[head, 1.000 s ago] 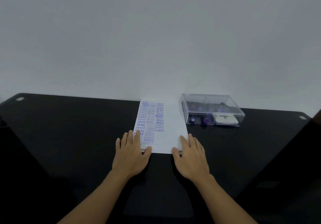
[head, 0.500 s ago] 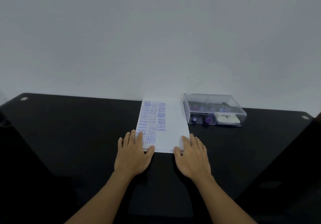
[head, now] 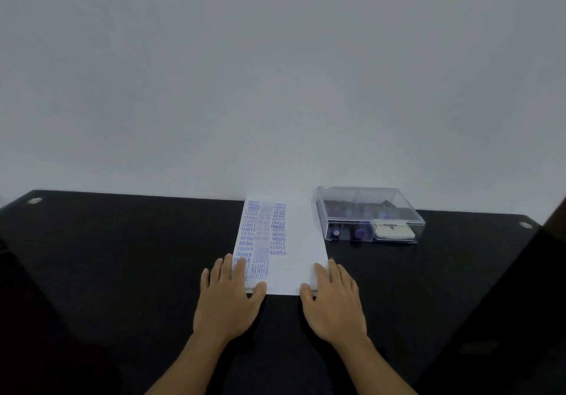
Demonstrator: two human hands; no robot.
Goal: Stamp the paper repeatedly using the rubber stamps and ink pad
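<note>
**A:** Report, nearest first.

**B:** My left hand (head: 228,299) lies flat, fingers straight, on the paper's (head: 294,241) near left corner. My right hand (head: 335,299) lies flat on its near right corner. Neither holds anything.

**A:** Paper condition?

**B:** Flat on the table (head: 122,256). Blue print fills its left half; its right half is blank.

**A:** Tools?

**B:** Just right of the paper's far end sits a clear box (head: 367,213), apparently closed. Stamps (head: 358,233) and ink pad (head: 395,231) are inside.

**A:** Procedure?

**B:** My judgement: pin the paper with the left hand. Send the right hand to the box and lift the lid. Take one stamp, ink it evenly, and press straight down on the blank half.
</note>
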